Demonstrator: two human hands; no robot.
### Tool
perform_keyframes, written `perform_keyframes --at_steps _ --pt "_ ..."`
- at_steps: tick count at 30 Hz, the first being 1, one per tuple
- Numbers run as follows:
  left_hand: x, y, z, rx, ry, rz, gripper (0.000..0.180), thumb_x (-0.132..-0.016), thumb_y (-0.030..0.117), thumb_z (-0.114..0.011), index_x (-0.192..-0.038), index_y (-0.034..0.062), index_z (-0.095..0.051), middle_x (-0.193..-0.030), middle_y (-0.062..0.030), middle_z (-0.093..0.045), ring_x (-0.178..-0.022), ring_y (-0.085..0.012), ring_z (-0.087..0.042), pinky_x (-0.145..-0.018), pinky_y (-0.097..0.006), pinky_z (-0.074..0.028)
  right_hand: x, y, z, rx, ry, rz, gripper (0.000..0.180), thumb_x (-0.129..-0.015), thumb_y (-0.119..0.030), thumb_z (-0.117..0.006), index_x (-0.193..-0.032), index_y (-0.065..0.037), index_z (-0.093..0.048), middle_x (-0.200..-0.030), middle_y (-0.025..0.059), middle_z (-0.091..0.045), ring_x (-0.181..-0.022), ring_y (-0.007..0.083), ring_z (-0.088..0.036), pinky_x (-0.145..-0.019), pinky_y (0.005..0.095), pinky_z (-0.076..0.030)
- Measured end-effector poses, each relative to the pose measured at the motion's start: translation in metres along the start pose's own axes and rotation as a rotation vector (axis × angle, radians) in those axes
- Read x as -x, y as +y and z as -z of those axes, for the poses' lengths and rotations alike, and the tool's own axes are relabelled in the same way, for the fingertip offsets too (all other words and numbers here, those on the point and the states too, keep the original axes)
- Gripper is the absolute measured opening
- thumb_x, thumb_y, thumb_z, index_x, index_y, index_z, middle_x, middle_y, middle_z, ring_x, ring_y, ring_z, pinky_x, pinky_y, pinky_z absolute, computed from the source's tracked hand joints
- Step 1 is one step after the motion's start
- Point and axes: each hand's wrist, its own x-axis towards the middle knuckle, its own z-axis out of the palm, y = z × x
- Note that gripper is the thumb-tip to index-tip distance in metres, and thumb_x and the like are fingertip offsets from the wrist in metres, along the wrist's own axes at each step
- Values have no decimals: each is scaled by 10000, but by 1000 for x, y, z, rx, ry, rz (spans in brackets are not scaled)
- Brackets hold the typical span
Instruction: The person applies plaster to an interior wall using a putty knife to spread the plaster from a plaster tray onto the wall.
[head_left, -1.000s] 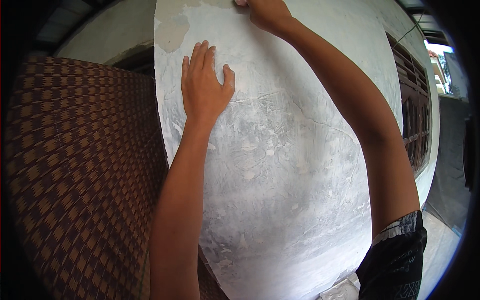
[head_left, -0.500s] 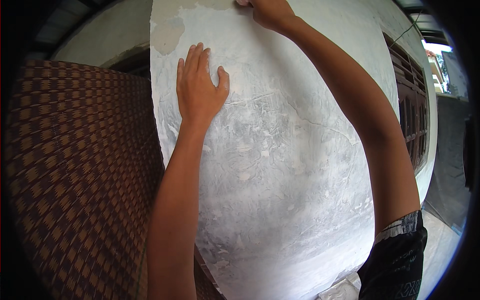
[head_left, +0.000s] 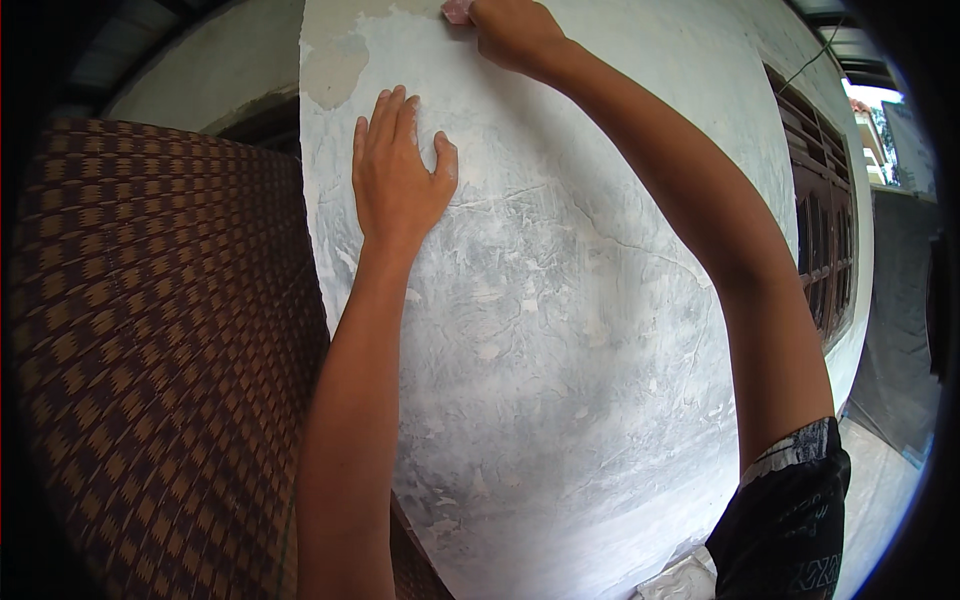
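Note:
My left hand (head_left: 398, 190) lies flat on the grey-white wall (head_left: 560, 330), fingers pointing up and thumb spread, with pale dust on the fingertips. Higher up and to the right, my right hand (head_left: 517, 38) is closed around a small pinkish-red piece (head_left: 457, 11) held against the wall near the top of the view. Only one end of that piece sticks out past the fingers, so its exact kind cannot be told. Patchy white filler, scrape marks and a thin crack cover the wall surface; a bare beige patch (head_left: 335, 75) shows near its upper left edge.
A brown and tan woven mat (head_left: 160, 330) stands along the left, close to my left forearm. On the right is a dark wooden window frame (head_left: 825, 200). A crumpled pale sack (head_left: 685, 580) lies at the wall's foot, and a thin cable (head_left: 812, 65) hangs at the upper right.
My right hand has slid a little left and down along the wall, bringing more of the pinkish-red piece into sight. My left hand stays where it was.

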Motion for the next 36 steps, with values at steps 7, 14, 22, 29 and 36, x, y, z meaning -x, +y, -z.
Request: perform_keyframes --at_steps 7,14,22,29,36 --pt "0 0 0 -7 17 -9 487 -898 210 -605 -1324 -27 -603 -1446 -193 -558 -1428 -307 -452 -1228 -477 -270 -10 -29 16 78 24 -13 195 -976 -82 -513 -1070 -28 -674 -1000 233 -692 -928 413 -677 -812 493 -546" --pt "0 -2 0 10 15 -3 479 -900 208 -610 -1321 -20 -604 -1447 -186 -560 -1425 -303 -455 -1228 -473 -273 -19 -11 -10 52 -29 -45 159 -986 -119 -536 -1057 -47 -659 -999 213 -695 -916 386 -683 -811 470 -549" --pt "1 0 1 -11 20 -8 486 -899 205 -613 -1332 -16 -597 -1448 -190 -559 -1413 -307 -471 -1224 -471 -284 -24 -32 0 25 188 73 186 -960 -97 -543 -1061 -53 -693 -987 232 -694 -896 401 -686 -779 493 -550" --pt "1 -7 3 -5 23 -5 491 -902 210 -610 -1338 -15 -595 -1450 -188 -558 -1416 -307 -468 -1226 -473 -280 10 -42 -5 92 -5 61 302 -795 26 -567 -1040 0 -741 -981 180 -695 -858 379 -700 -801 477 -563" --pt "2 -3 1 -5 12 10 492 -903 213 -609 -1334 -23 -594 -1444 -186 -562 -1417 -305 -466 -1226 -471 -281 -15 -24 20 -101 101 -111 334 -1054 -196 -488 -1015 74 -681 -1003 286 -684 -909 425 -679 -795 502 -543"
